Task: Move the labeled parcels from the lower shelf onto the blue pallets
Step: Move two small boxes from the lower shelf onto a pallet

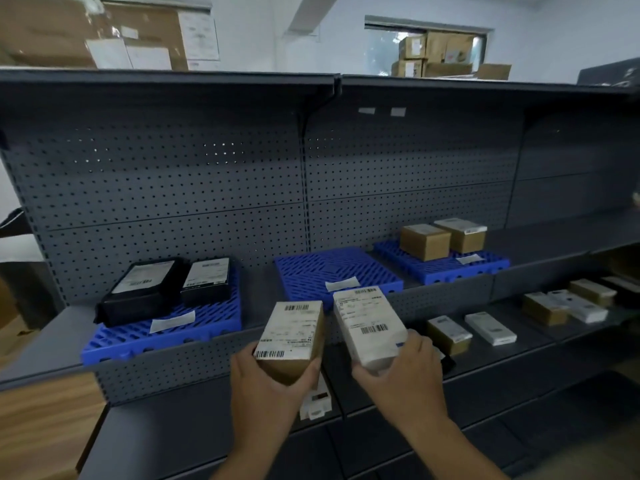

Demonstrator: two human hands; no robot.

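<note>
1. The left hand (263,386) gripped a brown parcel (292,336) at its near end. Fingers and thumb were curled round its sides, and the white label faced up.
2. The right hand (405,370) gripped a white parcel (367,323) at its near end, fingers wrapped over the right edge.
3. Both parcels were held clear of any surface, side by side but apart, just near of the middle blue pallet (322,265).
4. The middle pallet bore a paper slip (343,283) at its near edge.
5. The left blue pallet (138,336) carried two black parcels (142,289).
6. The right blue pallet (436,271) carried two brown boxes (424,240), touching.
7. The lower shelf (519,358) held several small parcels (490,328) to the right – brown and white – and one white parcel (317,403) partly hidden under the left hand.
</note>
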